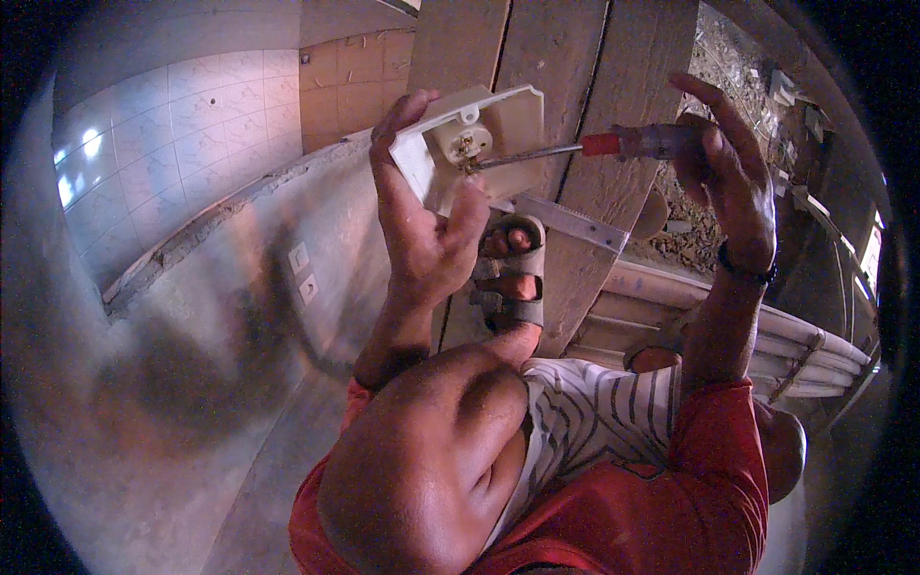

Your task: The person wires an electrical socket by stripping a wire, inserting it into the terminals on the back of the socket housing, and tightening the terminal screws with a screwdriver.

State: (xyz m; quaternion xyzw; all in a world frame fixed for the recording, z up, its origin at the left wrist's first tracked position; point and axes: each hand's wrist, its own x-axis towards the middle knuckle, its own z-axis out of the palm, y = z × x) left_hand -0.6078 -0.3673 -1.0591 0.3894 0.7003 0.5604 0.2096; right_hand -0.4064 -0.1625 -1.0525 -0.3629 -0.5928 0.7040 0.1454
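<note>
My left hand (429,247) grips a cream plastic electrical box (519,123) by its left side, with the thumb at the lower edge and the fingers behind. The open side faces me, showing a round fitting (467,142) with small brass-coloured terminals. A screwdriver (604,144) with a red and translucent handle lies nearly level, its shaft reaching into the box. The tip is at the terminals; whether it sits in a screw is too small to tell. At the handle's end, my right hand (736,187) holds it between thumb and fingers, the index finger stretched out.
Wooden planks (551,57) run beneath the box, with my sandalled foot (513,273) on them. A metal strip (570,223) lies beside the foot. Rubble (728,57) and long pale pipes or mouldings (815,350) are to the right. A wall with switches (303,271) stands left.
</note>
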